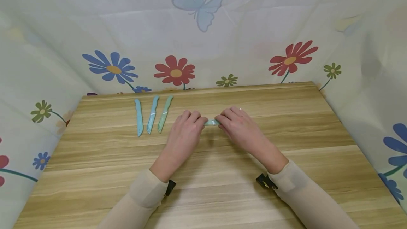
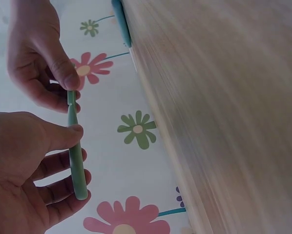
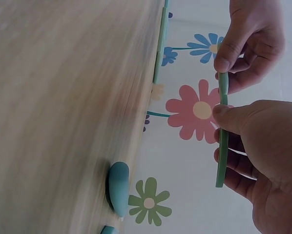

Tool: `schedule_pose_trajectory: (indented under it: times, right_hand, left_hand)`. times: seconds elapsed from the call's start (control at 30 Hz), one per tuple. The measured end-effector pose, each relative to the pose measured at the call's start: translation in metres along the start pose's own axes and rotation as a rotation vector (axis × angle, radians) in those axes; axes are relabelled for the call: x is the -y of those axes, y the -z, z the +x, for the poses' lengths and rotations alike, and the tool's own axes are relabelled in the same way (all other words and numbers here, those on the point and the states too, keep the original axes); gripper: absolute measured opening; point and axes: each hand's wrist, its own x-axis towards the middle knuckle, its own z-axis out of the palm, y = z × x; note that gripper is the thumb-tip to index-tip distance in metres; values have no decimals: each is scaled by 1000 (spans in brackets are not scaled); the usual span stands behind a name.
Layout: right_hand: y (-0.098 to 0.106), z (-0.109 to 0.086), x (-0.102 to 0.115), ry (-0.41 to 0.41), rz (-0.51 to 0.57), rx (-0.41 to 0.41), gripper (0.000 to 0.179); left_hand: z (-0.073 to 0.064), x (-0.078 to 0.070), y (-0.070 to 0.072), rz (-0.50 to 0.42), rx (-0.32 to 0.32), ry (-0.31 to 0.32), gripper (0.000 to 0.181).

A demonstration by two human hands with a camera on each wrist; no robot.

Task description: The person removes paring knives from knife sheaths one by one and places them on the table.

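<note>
Both hands hold a light green sheathed knife (image 1: 212,122) crosswise above the table. The left hand (image 1: 186,130) pinches its rounded handle (image 2: 77,170) between thumb and fingers. Opposite it, the right hand (image 1: 243,128) pinches the flat sheath (image 3: 222,156). In the left wrist view, the handle and sheath meet between the two hands. To the left on the table lie three sheathed knives side by side: a blue one (image 1: 139,117), a light blue one (image 1: 153,115) and a green one (image 1: 165,114).
Wood-grain table (image 1: 210,200) under the hands. Flowered white cloth (image 1: 248,41) surrounds it at the back and sides. In the right wrist view, a rounded teal piece (image 3: 118,189) lies on the table, with part of another teal piece (image 3: 109,229) at the frame's edge.
</note>
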Motion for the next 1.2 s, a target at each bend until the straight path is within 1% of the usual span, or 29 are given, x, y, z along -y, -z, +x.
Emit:
schedule_pose_trajectory:
  times: [0.4,0.73,0.93,1.2]
  right_hand:
    - [-1,-1,-1,-5,11,-3,24]
    - [-1,-1,-1,-1,7,-3,23]
    - [0,-1,-1,-4,2,10,22]
    - [0,-1,-1,-12,16,23,23]
  left_hand:
    - [0,-1,1,-4,15,7,20]
    - [0,0,-1,0,6,1,19]
    - [0,0,-1,-3,-7,-9,18]
    - [-1,2,-1,-18,-19,-6,18]
